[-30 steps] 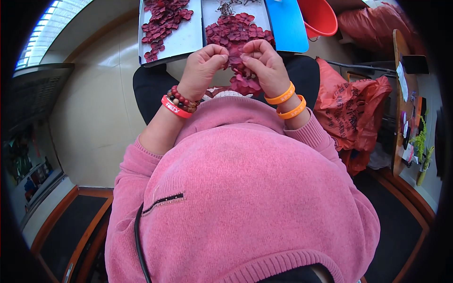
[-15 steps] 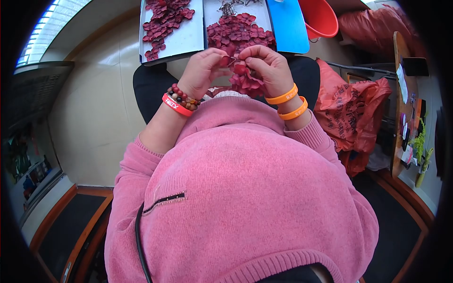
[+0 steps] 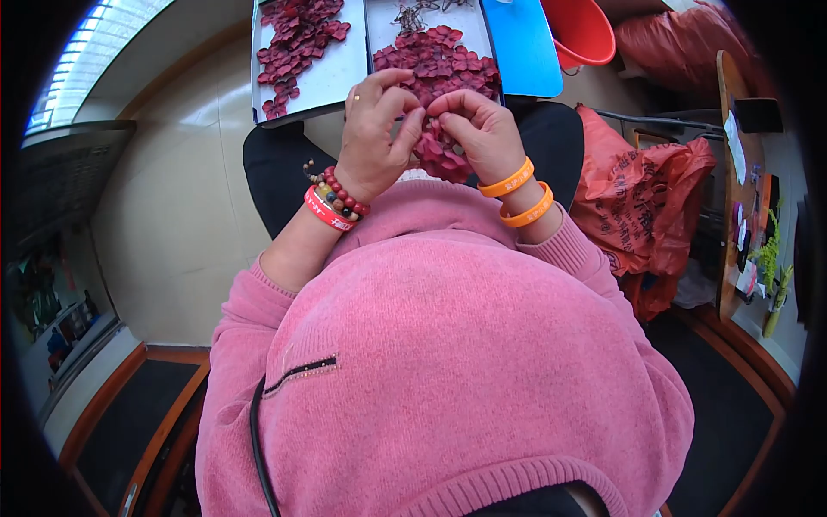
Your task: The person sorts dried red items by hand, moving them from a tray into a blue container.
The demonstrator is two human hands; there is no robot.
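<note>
A bunch of dark red artificial flowers (image 3: pixel 442 157) hangs just above my lap, in front of the box. Above its top, my right hand (image 3: pixel 487 133) pinches it between thumb and forefinger. Close by on the left, my left hand (image 3: pixel 372 138) has thumb and forefinger brought together, the other fingers loosely curled. Whatever lies between those fingertips is too small to make out. Beyond both hands, a pile of loose dark red flower pieces (image 3: pixel 444 62) lies in the right section of a white box (image 3: pixel 351 73). More flower pieces (image 3: pixel 293 52) lie in its left section.
Thin dark stems (image 3: pixel 412 17) lie at the far end of the box. A blue flap (image 3: pixel 527 52) extends on its right, beside a red bucket (image 3: pixel 581 34). Red plastic bags (image 3: pixel 633 194) stand on the right, near a wooden board (image 3: pixel 730 172) holding small items.
My left hand has turned and risen, showing more of its back, and the red piece at its fingertips no longer shows. My right hand has shifted slightly left with the bunch.
</note>
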